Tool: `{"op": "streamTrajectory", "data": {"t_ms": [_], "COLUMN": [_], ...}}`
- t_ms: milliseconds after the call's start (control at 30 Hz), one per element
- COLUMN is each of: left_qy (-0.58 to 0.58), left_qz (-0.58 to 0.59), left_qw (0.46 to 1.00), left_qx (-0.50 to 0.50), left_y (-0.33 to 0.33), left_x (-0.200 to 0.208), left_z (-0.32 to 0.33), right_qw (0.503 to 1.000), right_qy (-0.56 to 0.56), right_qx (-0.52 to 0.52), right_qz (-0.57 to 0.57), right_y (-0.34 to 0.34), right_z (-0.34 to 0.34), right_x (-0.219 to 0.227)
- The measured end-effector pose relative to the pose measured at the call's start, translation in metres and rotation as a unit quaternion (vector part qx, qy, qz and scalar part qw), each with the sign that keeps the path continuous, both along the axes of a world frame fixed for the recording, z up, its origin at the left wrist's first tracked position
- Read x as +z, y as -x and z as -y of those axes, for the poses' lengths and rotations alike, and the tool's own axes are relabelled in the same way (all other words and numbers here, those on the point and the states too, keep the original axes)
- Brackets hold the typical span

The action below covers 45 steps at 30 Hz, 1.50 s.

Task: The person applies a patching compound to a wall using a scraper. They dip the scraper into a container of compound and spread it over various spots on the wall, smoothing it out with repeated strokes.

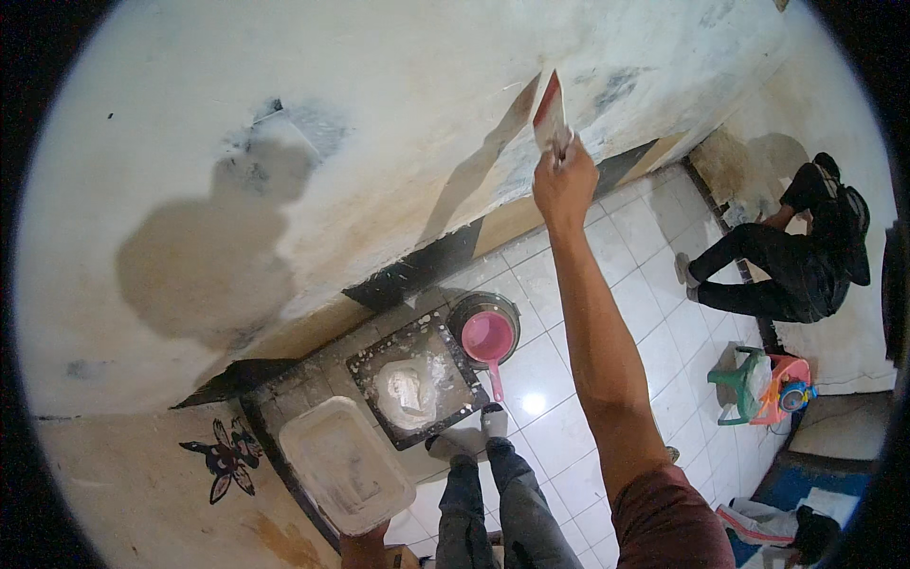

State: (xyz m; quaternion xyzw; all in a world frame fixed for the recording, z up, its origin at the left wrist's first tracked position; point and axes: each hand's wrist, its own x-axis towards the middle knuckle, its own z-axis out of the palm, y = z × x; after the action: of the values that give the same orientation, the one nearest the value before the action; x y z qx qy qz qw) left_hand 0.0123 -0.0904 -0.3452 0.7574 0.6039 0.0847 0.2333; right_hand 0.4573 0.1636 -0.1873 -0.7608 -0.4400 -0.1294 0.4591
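Observation:
My right hand (566, 185), at the end of a stretched arm, grips a wide putty knife (550, 112) with a red strip along its blade. The blade is up at the patchy off-white wall (408, 123); whether its edge touches the plaster I cannot tell. Low on the left, my left hand (368, 536) holds the near end of a whitish rectangular tub (332, 455) smeared with pale residue, its fingers mostly hidden beneath. By my feet a dark, spattered board (379, 346) carries a mound of white putty (406, 394).
A pink dipper (488, 334) rests on a round bucket (464, 305) beside the board. At the right, another person in dark clothes (796, 261) crouches by the far wall. A green stool (744, 384) and an orange one (785, 375) stand on the white tiles (540, 370).

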Motion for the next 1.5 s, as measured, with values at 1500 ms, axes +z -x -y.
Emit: {"op": "streamTrajectory", "data": {"t_ms": [1500], "left_qy": [-0.110], "left_qz": [-0.162], "left_qw": [0.980], "left_qx": [0.025], "left_y": [-0.094], "left_x": [-0.006], "left_z": [0.009], "right_qw": [0.979], "right_qy": [0.004], "right_qx": [0.194], "right_qz": [-0.067], "right_y": [0.098], "right_z": [0.006], "right_x": [-0.074]}}
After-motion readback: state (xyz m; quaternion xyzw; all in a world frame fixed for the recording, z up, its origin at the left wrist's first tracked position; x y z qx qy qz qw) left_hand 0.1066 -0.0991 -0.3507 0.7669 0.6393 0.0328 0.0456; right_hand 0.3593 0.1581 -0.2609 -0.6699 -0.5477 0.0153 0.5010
